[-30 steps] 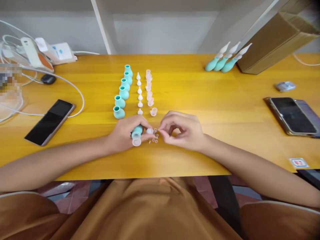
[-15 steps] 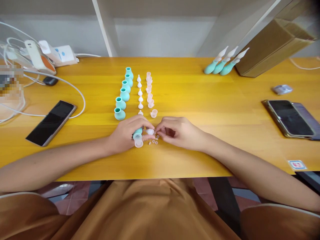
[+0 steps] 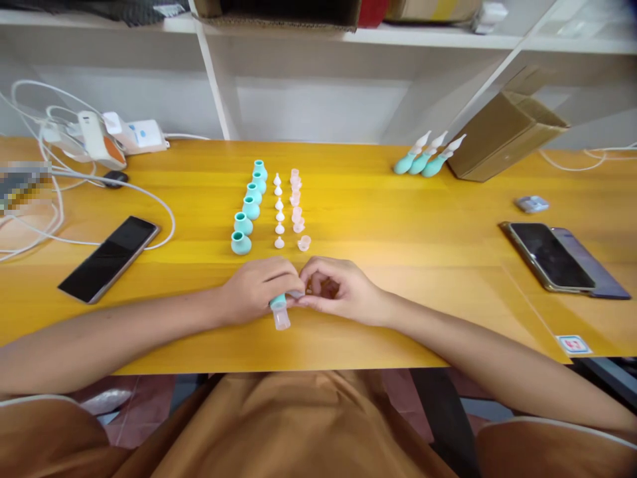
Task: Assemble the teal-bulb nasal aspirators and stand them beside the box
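My left hand is closed around a teal squeeze bulb, mostly hidden by the fingers. A clear plastic collar sticks out of the bulb's neck toward me. Between my left thumb and forefinger is a white nozzle tip, only partly visible. My right hand pinches right up against it, fingertips touching my left ones; whatever they hold is hidden. Beyond my hands stand rows of teal bulbs, white nozzle tips and clear pinkish collars.
Three assembled nasal aspirators lean by a cardboard box at the back right. Phones lie at the left and right. White cables and chargers crowd the back left. A shelf rises behind the table.
The view has tilted up, showing more shelf. My right fingertips have closed in on the white nozzle tip against my left hand. Small clear rings seen under my hands earlier are now hidden.
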### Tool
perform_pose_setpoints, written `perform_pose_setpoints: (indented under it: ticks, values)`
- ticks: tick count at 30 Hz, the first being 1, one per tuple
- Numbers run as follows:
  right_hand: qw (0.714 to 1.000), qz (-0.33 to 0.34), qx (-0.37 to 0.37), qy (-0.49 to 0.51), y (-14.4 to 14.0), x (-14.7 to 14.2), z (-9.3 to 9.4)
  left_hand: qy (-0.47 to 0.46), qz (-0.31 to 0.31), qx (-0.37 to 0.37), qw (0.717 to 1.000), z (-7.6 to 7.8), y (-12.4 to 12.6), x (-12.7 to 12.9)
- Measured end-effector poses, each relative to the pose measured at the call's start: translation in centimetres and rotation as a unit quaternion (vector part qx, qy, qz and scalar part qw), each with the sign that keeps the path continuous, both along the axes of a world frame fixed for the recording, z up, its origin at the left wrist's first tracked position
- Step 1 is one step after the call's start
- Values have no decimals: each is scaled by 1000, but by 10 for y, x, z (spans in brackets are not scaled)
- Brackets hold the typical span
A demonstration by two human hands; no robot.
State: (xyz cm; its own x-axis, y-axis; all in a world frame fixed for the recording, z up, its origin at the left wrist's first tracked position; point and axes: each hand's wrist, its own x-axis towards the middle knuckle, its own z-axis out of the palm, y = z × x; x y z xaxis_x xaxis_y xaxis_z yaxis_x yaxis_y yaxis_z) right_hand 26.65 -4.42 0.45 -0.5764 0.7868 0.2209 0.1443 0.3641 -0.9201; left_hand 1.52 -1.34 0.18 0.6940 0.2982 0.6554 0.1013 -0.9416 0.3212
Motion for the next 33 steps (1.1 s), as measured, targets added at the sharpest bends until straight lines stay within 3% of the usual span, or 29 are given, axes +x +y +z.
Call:
perform_pose_setpoints:
  ticks: [8,12,16,18,21,23,25,28,33]
  values:
    - [992,40,122,-11,4,6,4,-72,-37,-4,997,0,0,3]
    - [991,-33,129,22,17,18,13,-57,-46,14,997,2,-1,3]
    - [984,-156,60,60,64,37,19,-32,-35,-6,999,0,-1,1]
    - [977,-197,65,40,99,47,21,-34,-26,-24,999,-4,0,0]
    - [957,-255,138,-24,158,58,22,-40,-22,-39,998,-9,1,-1]
    - [927,-307,201,-73,192,61,20,-40,-23,-43,998,-11,1,-1]
    - [911,-339,209,-110,219,61,16,-31,-16,-62,997,-10,0,-1]
    - [892,-366,188,-188,243,58,2,7,25,-129,991,-6,-2,-2]
    - [887,-361,151,-247,253,58,-25,34,66,-199,977,-2,-4,-4]
